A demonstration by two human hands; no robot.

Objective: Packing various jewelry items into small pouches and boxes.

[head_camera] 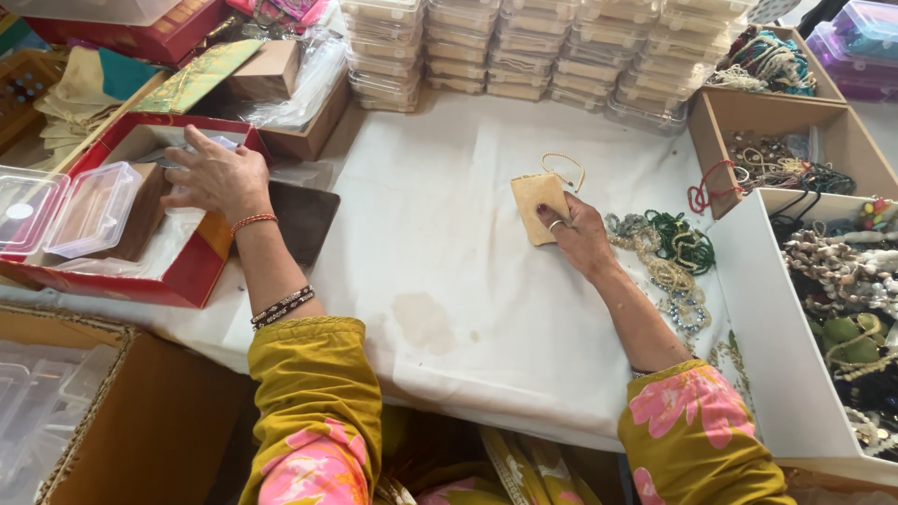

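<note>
Pouch (539, 208), tan, flat, rectangular, lies mid-table on white cloth (440, 234), long axis running near–far, drawstring loop at its far end. Right hand (580, 234) grips its right edge, fingers curled. Left hand (217, 176), well left, rests spread with fingers loose inside red box (178, 281), beside clear plastic container (94, 208).

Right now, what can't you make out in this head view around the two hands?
- Left hand: fingertips hidden inside the red box; what they touch can't be told.
- Right hand: covers part of the tan card; what lies under its palm is unseen.
- White tray: cut off by the right edge.
- Stacked clear boxes: contents too small, tops cut by the top edge.
</note>
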